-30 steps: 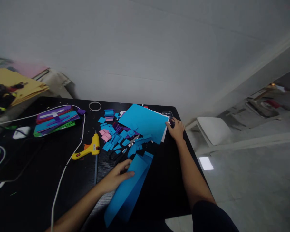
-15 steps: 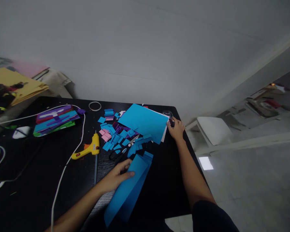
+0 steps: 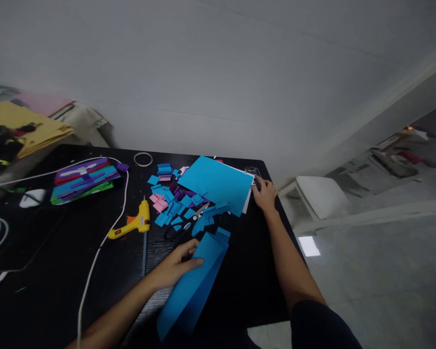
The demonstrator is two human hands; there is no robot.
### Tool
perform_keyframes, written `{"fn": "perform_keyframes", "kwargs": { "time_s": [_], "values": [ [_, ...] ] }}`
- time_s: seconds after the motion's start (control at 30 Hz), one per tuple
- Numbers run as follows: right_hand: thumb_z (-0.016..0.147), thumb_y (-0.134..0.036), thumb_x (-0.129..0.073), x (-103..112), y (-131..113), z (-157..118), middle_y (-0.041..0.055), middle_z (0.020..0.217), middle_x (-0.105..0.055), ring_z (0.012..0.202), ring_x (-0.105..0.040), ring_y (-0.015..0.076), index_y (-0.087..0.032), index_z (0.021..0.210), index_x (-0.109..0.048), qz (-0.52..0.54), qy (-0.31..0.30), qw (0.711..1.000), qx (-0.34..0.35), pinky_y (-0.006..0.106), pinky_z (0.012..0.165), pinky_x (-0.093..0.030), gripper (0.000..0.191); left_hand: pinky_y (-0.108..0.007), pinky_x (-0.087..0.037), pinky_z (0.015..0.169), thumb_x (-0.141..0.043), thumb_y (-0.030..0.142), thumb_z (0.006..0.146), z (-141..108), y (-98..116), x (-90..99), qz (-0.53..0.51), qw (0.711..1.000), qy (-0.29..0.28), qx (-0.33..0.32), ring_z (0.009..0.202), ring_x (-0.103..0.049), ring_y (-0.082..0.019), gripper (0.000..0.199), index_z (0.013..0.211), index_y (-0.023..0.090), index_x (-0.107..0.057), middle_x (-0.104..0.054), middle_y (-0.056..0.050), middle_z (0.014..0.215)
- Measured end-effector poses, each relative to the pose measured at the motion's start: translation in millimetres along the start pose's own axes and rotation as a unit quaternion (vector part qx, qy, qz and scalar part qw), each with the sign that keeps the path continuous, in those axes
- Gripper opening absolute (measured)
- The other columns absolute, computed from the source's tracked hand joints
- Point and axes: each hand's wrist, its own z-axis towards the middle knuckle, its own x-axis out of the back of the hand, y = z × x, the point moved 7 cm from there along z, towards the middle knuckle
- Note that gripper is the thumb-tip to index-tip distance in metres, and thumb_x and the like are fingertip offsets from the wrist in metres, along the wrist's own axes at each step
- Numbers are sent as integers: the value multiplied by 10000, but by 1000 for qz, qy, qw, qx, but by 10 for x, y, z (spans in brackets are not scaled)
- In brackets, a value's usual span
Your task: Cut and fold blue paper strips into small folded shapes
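My left hand [image 3: 179, 264] holds a folded sheet of blue paper [image 3: 196, 276], thumb on top and fingers behind its left edge. The fold leans open towards me at the near side of the black table. My right hand [image 3: 264, 194] is at the table's far right corner, its fingers curled down by a small clear, dark-patterned item [image 3: 253, 171]; what lies under the fingertips is hidden. Beside that hand a flat blue sheet [image 3: 218, 182] rests over white paper [image 3: 247, 199]. Small cut blue pieces [image 3: 172, 208], with pink and purple ones, lie scattered between my hands, next to scissors [image 3: 181, 230].
A yellow glue gun [image 3: 140, 220] lies left of the pieces, a glue stick extending from it. A white cable [image 3: 94, 261] crosses the table. Further left are a stack of coloured sheets [image 3: 85, 179] and a white mouse [image 3: 32, 198]. A white stool [image 3: 321, 194] stands to the right.
The fingers of my right hand have curled lower over the item at the corner, covering more of it. My left hand and the folded paper stay in place.
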Motion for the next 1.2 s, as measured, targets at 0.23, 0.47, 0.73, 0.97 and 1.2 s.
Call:
{"fn": "perform_keyframes", "kwargs": {
  "time_s": [0.23, 0.47, 0.73, 0.97, 1.2],
  "values": [
    [939, -498, -461, 14, -23, -6, 152, 1320, -531, 1260, -468, 384, -291, 1406, -596, -5, 4, 1000, 11, 595, 1088, -336, 528, -337, -468, 874, -763, 458, 824, -9, 30, -12, 6, 1000, -5, 10, 932, -594, -229, 415, 1141, 200, -695, -673, -39, 968],
    [914, -500, -482, 19, 4, 5, 172, 1335, -551, 1252, -479, 399, -253, 1459, -514, 13, 16, 1000, 4, 610, 1068, -349, 600, -326, -468, 862, -758, 461, 829, -10, 90, -43, -11, 1000, -19, 1, 941, -594, -227, 380, 1099, 200, -696, -676, -39, 977],
    [886, -396, -459, 53, 79, 25, 187, 1340, -601, 1249, -518, 367, -172, 1464, -483, 76, 40, 996, 1, 558, 1087, -351, 621, -312, -463, 835, -740, 472, 846, -14, 106, -37, 14, 1000, -11, -9, 893, -571, -206, 363, 1072, 193, -689, -642, -22, 910],
    [880, -333, -405, 65, 166, 74, 168, 1263, -651, 1195, -562, 324, -138, 1424, -507, 107, 56, 993, -5, 501, 1064, -393, 587, -323, -472, 845, -727, 482, 858, -13, 97, -51, 22, 999, -24, -2, 898, -585, -211, 375, 1086, 188, -688, -659, -34, 944],
    [824, -442, -535, 29, 66, 35, 194, 1374, -593, 1271, -499, 389, -174, 1457, -505, 62, 37, 997, 11, 570, 1082, -345, 688, -333, -474, 862, -753, 481, 833, -12, 56, -17, 18, 1000, -6, 3, 936, -591, -228, 413, 1126, 197, -687, -665, -40, 957]
  ]
}}
